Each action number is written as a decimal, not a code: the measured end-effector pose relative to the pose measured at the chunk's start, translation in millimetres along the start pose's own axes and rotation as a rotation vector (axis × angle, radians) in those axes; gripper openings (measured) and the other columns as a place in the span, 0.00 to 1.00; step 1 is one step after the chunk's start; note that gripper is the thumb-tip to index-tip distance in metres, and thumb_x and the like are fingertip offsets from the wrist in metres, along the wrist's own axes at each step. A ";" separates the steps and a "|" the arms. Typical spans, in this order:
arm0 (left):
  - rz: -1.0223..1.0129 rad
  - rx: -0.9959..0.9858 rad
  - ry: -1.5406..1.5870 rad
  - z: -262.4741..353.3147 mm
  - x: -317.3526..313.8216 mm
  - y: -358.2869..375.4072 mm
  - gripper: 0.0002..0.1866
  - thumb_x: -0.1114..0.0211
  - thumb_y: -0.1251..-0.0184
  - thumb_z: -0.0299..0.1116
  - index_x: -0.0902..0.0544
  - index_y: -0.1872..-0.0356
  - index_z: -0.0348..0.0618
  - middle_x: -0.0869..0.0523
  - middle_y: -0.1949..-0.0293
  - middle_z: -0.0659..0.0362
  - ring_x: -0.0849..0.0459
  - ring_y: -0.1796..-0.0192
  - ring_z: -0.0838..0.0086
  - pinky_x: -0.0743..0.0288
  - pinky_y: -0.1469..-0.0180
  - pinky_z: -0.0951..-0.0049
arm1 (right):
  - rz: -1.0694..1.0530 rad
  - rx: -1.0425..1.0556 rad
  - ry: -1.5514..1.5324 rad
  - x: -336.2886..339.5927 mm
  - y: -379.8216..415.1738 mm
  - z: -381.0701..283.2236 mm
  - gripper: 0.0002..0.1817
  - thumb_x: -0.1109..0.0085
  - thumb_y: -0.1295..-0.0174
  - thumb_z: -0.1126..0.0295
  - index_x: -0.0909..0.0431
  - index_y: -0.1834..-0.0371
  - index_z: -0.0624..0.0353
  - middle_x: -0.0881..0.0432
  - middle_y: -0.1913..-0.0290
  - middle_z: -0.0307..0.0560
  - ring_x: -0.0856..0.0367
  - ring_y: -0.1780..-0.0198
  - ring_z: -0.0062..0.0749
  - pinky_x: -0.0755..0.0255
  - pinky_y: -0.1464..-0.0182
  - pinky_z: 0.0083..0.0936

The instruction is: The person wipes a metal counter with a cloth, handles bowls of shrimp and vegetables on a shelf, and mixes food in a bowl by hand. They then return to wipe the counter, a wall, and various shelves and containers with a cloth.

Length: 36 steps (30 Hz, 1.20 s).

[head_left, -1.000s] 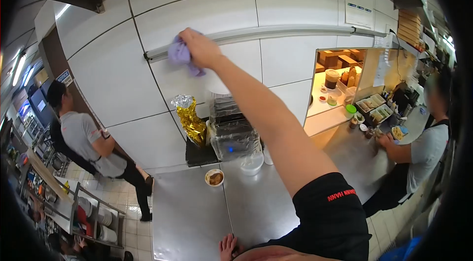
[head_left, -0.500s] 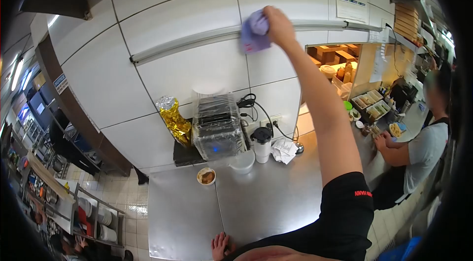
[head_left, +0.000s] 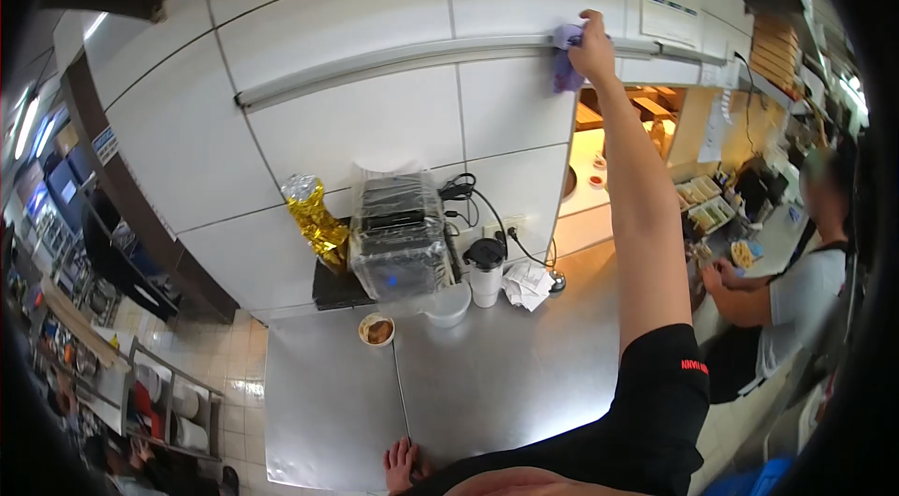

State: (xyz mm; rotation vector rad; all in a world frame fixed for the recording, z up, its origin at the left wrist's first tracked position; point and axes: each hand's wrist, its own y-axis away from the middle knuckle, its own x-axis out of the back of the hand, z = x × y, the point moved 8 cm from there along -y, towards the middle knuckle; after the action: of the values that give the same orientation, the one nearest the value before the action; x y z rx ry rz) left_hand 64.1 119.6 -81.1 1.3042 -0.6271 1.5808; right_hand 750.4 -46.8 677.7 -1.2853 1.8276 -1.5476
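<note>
With my arm stretched up, my right hand (head_left: 592, 51) grips a purple cloth (head_left: 566, 65) against the grey metal rail (head_left: 375, 63) on the white tiled wall (head_left: 356, 131). Part of the cloth hangs below the rail. Down at the near edge of the steel table (head_left: 328, 402), my left hand (head_left: 400, 464) lies flat with its fingers spread, holding nothing.
A plastic-wrapped machine (head_left: 398, 234) stands by the wall, between a gold foil bag (head_left: 316, 224) and a white tumbler (head_left: 485, 271). Nearby are a small cup (head_left: 376, 330), a clear tub (head_left: 448, 306) and crumpled papers (head_left: 528, 285). A co-worker (head_left: 796, 290) works at the right counter.
My right hand has moved to the right along the rail with the purple cloth. My left hand stays on the table, and the view has shifted slightly.
</note>
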 end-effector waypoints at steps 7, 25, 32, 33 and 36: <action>0.372 -0.036 0.104 9.9 35.1 16.2 0.36 0.34 0.45 0.56 0.26 0.32 0.59 0.31 0.26 0.56 0.35 0.25 0.55 0.52 0.23 0.43 | 0.004 -0.092 -0.190 -24.0 9.0 -72.4 0.31 0.45 0.51 0.80 0.36 0.39 0.56 0.19 0.53 0.59 0.18 0.52 0.59 0.25 0.49 0.44; 0.294 -0.049 0.187 16.8 57.3 24.4 0.35 0.36 0.38 0.54 0.30 0.30 0.54 0.38 0.22 0.58 0.43 0.21 0.62 0.54 0.21 0.46 | 0.307 0.173 -0.506 -106.3 40.0 -440.5 0.18 0.40 0.58 0.80 0.17 0.62 0.50 0.25 0.60 0.48 0.22 0.59 0.49 0.26 0.58 0.40; 0.251 -0.064 0.226 25.0 75.9 29.8 0.32 0.42 0.32 0.52 0.29 0.31 0.47 0.38 0.23 0.55 0.46 0.19 0.62 0.57 0.20 0.46 | 0.228 0.349 0.177 -96.7 9.9 -338.4 0.16 0.41 0.49 0.73 0.14 0.55 0.48 0.23 0.57 0.47 0.22 0.49 0.47 0.26 0.52 0.40; 0.249 -0.074 0.231 24.9 76.2 30.2 0.32 0.42 0.31 0.52 0.29 0.31 0.47 0.38 0.23 0.54 0.47 0.19 0.61 0.58 0.20 0.46 | 0.126 0.337 0.294 -100.0 20.9 -317.2 0.16 0.41 0.47 0.70 0.15 0.54 0.50 0.21 0.53 0.47 0.22 0.47 0.48 0.27 0.48 0.43; 0.242 -0.096 0.240 24.7 78.7 27.9 0.32 0.44 0.30 0.52 0.30 0.31 0.46 0.38 0.23 0.53 0.48 0.19 0.59 0.59 0.20 0.44 | 0.052 0.251 0.392 -100.4 46.1 -281.2 0.15 0.42 0.44 0.64 0.15 0.54 0.53 0.19 0.46 0.48 0.23 0.44 0.49 0.32 0.42 0.49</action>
State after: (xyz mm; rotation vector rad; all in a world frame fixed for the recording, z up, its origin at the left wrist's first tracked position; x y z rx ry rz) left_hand 52.4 114.4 5.0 0.9766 -0.7190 1.8466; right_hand 559.3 186.8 693.1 -0.8584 1.7907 -2.0341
